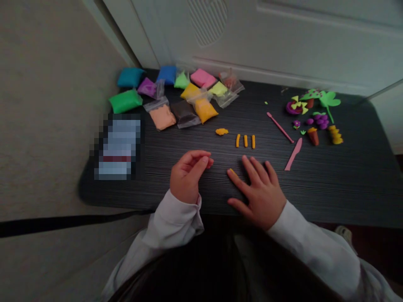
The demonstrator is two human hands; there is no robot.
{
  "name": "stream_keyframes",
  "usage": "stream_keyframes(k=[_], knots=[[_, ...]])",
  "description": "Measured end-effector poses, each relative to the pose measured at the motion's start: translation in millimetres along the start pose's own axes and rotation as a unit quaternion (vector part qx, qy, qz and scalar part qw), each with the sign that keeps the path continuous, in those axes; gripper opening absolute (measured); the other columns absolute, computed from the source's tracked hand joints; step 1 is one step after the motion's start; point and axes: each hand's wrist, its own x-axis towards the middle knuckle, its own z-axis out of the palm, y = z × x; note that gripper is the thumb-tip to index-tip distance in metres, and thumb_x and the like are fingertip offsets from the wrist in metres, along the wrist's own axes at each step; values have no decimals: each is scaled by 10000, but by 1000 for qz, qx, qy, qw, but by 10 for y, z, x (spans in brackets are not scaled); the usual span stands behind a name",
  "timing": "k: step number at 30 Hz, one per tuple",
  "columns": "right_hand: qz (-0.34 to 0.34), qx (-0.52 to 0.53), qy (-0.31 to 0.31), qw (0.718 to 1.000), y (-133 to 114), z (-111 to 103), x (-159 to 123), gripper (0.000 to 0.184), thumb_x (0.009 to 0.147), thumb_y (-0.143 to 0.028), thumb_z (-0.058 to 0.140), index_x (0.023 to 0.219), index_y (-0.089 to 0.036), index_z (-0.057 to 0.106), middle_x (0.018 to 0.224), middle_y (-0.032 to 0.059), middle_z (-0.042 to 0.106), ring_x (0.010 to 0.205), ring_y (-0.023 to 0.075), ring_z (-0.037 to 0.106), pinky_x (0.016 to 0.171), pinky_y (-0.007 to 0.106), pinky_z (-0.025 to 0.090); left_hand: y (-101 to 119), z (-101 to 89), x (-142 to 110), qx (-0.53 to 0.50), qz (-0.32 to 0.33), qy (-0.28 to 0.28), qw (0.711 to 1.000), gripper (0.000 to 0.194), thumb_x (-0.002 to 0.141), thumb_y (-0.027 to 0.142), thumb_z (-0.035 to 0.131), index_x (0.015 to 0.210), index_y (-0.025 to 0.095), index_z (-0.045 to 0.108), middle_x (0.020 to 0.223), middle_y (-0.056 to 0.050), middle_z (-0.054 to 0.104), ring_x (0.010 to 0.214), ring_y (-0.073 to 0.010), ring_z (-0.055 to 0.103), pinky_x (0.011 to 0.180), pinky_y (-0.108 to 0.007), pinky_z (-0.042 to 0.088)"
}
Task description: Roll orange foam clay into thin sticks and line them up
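My right hand (258, 191) lies flat on the dark table (346, 184) with its fingers stretched out, and a small orange clay piece (232, 171) shows at the tip of the index finger. My left hand (188, 174) rests beside it, fingers curled loosely with thumb near the fingertips; nothing shows between them. Just beyond the hands lie three short orange clay sticks (245, 141) in a row and a small orange clay lump (221, 131).
Several bags of coloured clay (176, 98) lie at the back left. A pink stick tool (280, 127) and a pink plastic knife (294, 154) lie to the right. Small clay figures (315, 115) stand at the back right. A blurred card (118, 144) lies at the left edge.
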Motion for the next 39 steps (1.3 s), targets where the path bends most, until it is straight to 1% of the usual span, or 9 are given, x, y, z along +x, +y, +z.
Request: stream_keyframes(k=[6, 10, 13, 17, 21, 25, 33, 37, 39], knots=[[36, -20, 21, 999, 10, -6, -3, 591, 772, -585, 381, 1284, -292, 356, 1434, 120, 164, 1282, 323, 179, 990, 549, 116, -5, -3, 1, 5, 0, 1, 1000, 83, 698, 169, 602, 763, 198, 644, 671, 18, 609, 653, -85, 571, 643, -214, 455], [-10, -3, -2, 1000, -4, -6, 4, 591, 767, -606, 362, 1289, -329, 334, 1428, 105, 192, 1284, 297, 192, 1000, 534, 113, -3, -4, 4, 18, 0, 5, 1000, 86, 687, 179, 607, 766, 194, 639, 681, 13, 609, 653, -92, 571, 650, -230, 459], [40, -19, 21, 999, 9, -2, 12, 575, 781, -581, 362, 1283, -301, 355, 1432, 123, 165, 1283, 320, 183, 988, 551, 117, -1, -3, 5, 25, -2, 6, 1000, 87, 683, 191, 607, 765, 189, 635, 674, 9, 607, 650, -99, 572, 648, -240, 462], [-16, -2, 0, 1000, 11, 3, 13, 595, 767, -610, 353, 1290, -327, 332, 1427, 110, 194, 1285, 299, 193, 995, 542, 116, -8, -5, 3, 23, 0, 4, 1000, 87, 685, 183, 610, 766, 193, 641, 675, 13, 611, 646, -91, 571, 644, -227, 456], [32, -20, 18, 999, 8, -1, 18, 579, 782, -582, 359, 1287, -300, 349, 1433, 121, 165, 1284, 316, 182, 987, 553, 120, -15, -4, 2, 9, 5, 5, 1000, 81, 692, 174, 606, 759, 198, 643, 671, 17, 612, 640, -84, 568, 635, -216, 451], [-21, 2, 1, 1000, -9, -3, 15, 604, 761, -611, 366, 1290, -320, 337, 1424, 105, 206, 1280, 301, 198, 996, 544, 113, -9, -2, 1, 20, -1, 5, 1000, 83, 687, 180, 608, 763, 193, 641, 669, 14, 609, 644, -91, 569, 642, -227, 453], [-31, 0, -5, 1000, -1, -3, 12, 603, 760, -609, 372, 1288, -319, 340, 1422, 109, 210, 1275, 305, 209, 995, 545, 116, 9, 4, -3, 29, -5, 9, 1000, 83, 684, 195, 605, 762, 191, 635, 672, 10, 607, 648, -99, 570, 649, -241, 458], [37, -13, 16, 999, 6, 1, 17, 587, 781, -591, 347, 1287, -295, 352, 1432, 133, 161, 1288, 317, 178, 993, 550, 114, 1, 3, -2, 17, 2, 8, 1000, 79, 688, 182, 603, 758, 192, 638, 672, 11, 606, 647, -94, 569, 641, -232, 457], [22, -6, 7, 1000, -11, 2, 10, 596, 777, -601, 342, 1291, -299, 342, 1428, 131, 175, 1289, 311, 179, 997, 548, 108, -3, 0, -1, 13, 2, 3, 1000, 78, 693, 174, 602, 756, 195, 641, 664, 15, 605, 644, -88, 568, 638, -221, 453]])
